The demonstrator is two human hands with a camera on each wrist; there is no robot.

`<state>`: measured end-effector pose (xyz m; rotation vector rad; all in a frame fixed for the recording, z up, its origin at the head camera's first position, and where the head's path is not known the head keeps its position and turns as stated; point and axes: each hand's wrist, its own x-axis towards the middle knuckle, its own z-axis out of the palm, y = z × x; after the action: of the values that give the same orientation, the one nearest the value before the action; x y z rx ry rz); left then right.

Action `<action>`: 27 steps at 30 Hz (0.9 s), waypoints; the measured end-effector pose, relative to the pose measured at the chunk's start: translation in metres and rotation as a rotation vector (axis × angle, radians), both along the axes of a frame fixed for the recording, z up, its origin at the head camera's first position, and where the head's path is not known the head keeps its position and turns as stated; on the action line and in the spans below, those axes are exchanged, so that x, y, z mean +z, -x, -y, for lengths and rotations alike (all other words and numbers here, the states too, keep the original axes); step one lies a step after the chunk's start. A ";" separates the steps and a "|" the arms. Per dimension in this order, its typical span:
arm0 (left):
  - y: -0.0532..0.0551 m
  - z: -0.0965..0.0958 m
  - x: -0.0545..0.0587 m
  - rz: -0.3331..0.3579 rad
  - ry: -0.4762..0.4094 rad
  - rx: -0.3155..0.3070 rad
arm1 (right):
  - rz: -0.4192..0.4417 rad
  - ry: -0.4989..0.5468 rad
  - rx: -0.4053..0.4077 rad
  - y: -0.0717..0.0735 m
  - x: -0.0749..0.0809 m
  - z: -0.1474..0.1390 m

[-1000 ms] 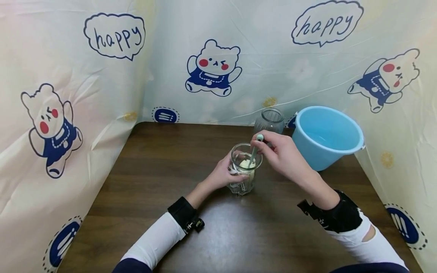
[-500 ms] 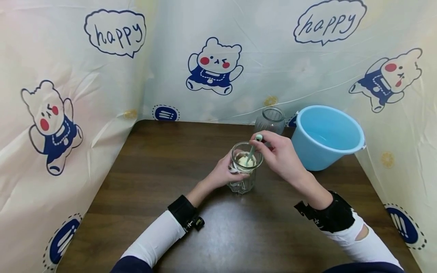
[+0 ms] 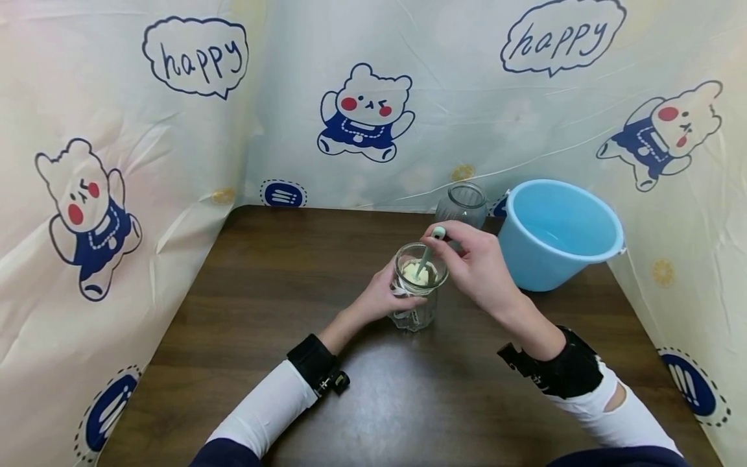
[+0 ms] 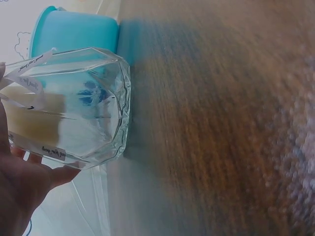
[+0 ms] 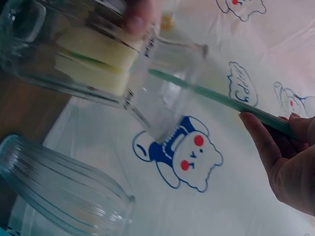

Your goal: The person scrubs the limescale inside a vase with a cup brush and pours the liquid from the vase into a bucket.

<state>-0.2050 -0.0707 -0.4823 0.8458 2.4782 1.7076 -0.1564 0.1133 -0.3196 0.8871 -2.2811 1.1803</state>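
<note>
My left hand (image 3: pixel 378 296) grips a clear glass jar (image 3: pixel 417 319) round its upper side, below the rim. A ribbon with dark lettering is tied at the jar's neck. My right hand (image 3: pixel 480 261) pinches the thin green handle (image 5: pixel 221 98) of a sponge bottle brush near its end. Inside the jar sits the brush's pale yellow sponge head (image 5: pixel 96 73), with the handle slanting out through the mouth. In the left wrist view the sponge (image 4: pixel 37 118) is seen through the glass, and the jar's base stands on or close to the table.
Behind my right hand stands a second glass jar (image 3: pixel 461 204), partly covered by that hand. A light blue bucket (image 3: pixel 539 272) stands to its right. The dark wooden table (image 3: pixel 280 272) meets a printed cloth (image 3: pixel 280 130) at the back and sides.
My right hand has shifted slightly left with the handle, and the sponge head has moved a little left inside the jar. My left hand and its jar stay nearly still.
</note>
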 end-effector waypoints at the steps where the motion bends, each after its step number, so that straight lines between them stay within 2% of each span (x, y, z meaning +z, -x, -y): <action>1: -0.002 0.000 0.004 -0.004 -0.007 -0.003 | 0.001 -0.004 0.004 0.001 -0.003 0.001; 6: -0.012 0.001 0.022 -0.011 -0.033 -0.025 | 0.007 0.001 -0.017 0.003 -0.007 0.002; 8: -0.013 0.001 0.023 -0.005 -0.030 -0.024 | 0.007 0.020 -0.035 0.002 -0.003 0.000; 10: -0.012 0.000 0.021 -0.004 -0.030 -0.018 | 0.010 0.037 -0.047 0.000 0.003 -0.002; 14: -0.003 -0.001 0.005 0.001 -0.024 -0.006 | 0.030 0.052 -0.048 -0.002 0.011 -0.005; 17: 0.003 -0.002 -0.004 0.007 -0.011 -0.011 | 0.047 0.061 -0.051 -0.001 0.010 -0.005; 20: 0.003 -0.002 -0.004 0.007 -0.008 -0.012 | 0.062 0.063 -0.047 0.001 0.002 -0.004; 22: 0.002 -0.002 -0.002 -0.003 -0.013 -0.014 | 0.068 0.048 -0.046 0.002 -0.004 -0.002; 27: -0.009 -0.001 0.018 -0.015 -0.027 -0.020 | 0.085 0.045 -0.029 0.004 -0.010 0.000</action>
<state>-0.1958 -0.0702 -0.4644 0.8862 2.4529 1.7388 -0.1600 0.1137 -0.3298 0.7981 -2.3163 1.2744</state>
